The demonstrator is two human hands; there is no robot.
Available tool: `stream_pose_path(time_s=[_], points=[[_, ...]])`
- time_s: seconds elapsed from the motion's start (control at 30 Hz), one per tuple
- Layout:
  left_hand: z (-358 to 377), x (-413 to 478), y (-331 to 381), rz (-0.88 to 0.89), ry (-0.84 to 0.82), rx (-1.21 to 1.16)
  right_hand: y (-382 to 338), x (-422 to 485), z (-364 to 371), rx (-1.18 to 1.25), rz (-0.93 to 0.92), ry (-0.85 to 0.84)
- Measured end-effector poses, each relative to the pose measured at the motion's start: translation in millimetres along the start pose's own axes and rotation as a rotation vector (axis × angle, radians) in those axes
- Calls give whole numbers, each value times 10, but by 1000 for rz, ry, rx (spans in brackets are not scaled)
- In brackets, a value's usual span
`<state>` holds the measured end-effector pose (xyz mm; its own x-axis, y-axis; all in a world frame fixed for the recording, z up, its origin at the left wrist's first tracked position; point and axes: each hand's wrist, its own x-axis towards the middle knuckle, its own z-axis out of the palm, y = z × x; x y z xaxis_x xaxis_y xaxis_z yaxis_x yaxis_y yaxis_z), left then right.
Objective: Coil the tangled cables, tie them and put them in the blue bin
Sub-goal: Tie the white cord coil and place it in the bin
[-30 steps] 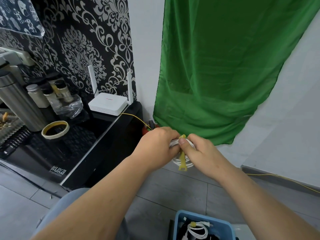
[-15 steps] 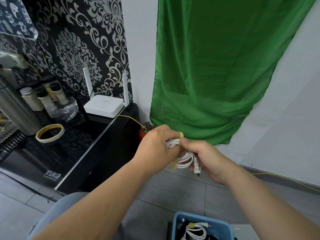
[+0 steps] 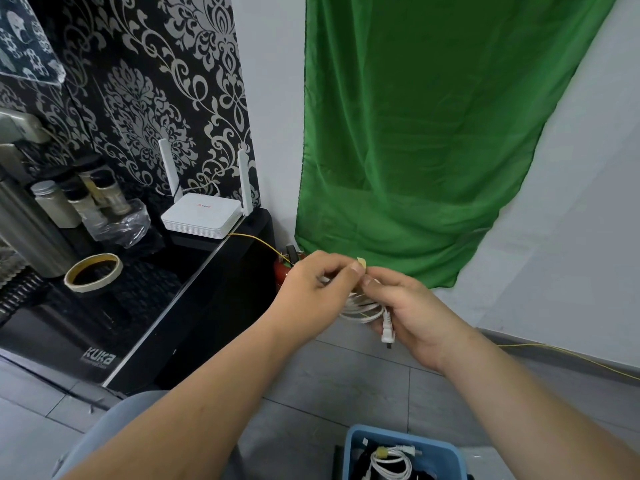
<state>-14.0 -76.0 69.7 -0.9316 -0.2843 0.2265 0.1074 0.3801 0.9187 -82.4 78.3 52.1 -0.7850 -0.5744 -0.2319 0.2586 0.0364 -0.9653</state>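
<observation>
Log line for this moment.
step: tying | left hand: pinches yellow tie | right hand: holds white cable coil | blue bin: tied cable inside

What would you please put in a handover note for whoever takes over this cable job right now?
Left hand pinches the end of the yellow tie above the coil.
Right hand holds the white cable coil, plug hanging below.
Both are held over the floor, beyond the blue bin.
Done: this cable is coiled; another tied white cable lies in the bin.
Left: finish fastening the tie, then put the coil in the bin.
</observation>
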Motion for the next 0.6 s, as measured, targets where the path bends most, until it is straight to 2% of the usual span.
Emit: stream_pose_path(time_s=[0.23,0.33,0.6], points=[[31,-1,36,-93,20,-199,-1,-19,101,-204,-174,234],[46,1,37,-98,3,-246,-55,-58,120,-234,-193,228],[75,-2,30,-134,7,-369,-65,-97,92,-125,-188,111]])
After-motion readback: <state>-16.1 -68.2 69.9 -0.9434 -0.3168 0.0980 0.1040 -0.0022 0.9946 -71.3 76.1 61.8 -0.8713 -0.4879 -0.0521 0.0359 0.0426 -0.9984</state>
